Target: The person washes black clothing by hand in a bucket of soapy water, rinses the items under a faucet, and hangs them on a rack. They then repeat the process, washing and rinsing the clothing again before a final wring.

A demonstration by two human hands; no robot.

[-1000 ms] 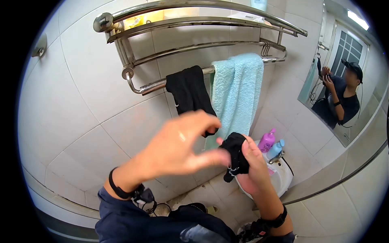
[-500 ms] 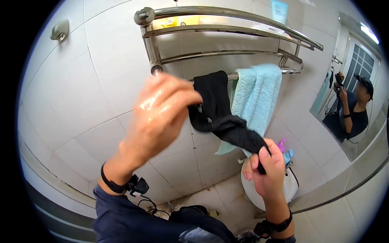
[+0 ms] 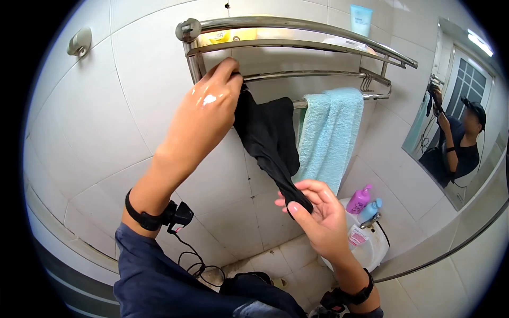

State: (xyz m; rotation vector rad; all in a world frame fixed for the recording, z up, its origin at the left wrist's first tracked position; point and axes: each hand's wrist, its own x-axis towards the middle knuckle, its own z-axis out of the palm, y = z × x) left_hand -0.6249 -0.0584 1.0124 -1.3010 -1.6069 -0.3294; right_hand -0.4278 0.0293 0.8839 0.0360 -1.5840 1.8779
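Observation:
A stretched black sock (image 3: 260, 139) hangs between my two hands in front of the wall rack. My left hand (image 3: 214, 95) is raised beside the rack's left end, its fingers closed on the sock's upper end. Lower down, my right hand (image 3: 323, 217) has the twisted lower end between thumb and fingers, with the other fingers loosely curled. Behind it, a second black piece of cloth (image 3: 285, 127), probably another sock, hangs from the rack's lower bar. My left fingertips are partly hidden by the hand itself.
The metal rack (image 3: 302, 22) carries yellow packs (image 3: 228, 36) and a light blue tube (image 3: 361, 20). A light blue towel (image 3: 331, 138) hangs to the right. Below are a white sink (image 3: 379, 246), a purple pump bottle (image 3: 359, 200) and a blue bottle (image 3: 369, 211). A mirror (image 3: 456, 116) is at right.
My left hand has gone up and now grips the sock's upper end near the rack. My right hand has shifted left and slightly down, pulling the sock more upright.

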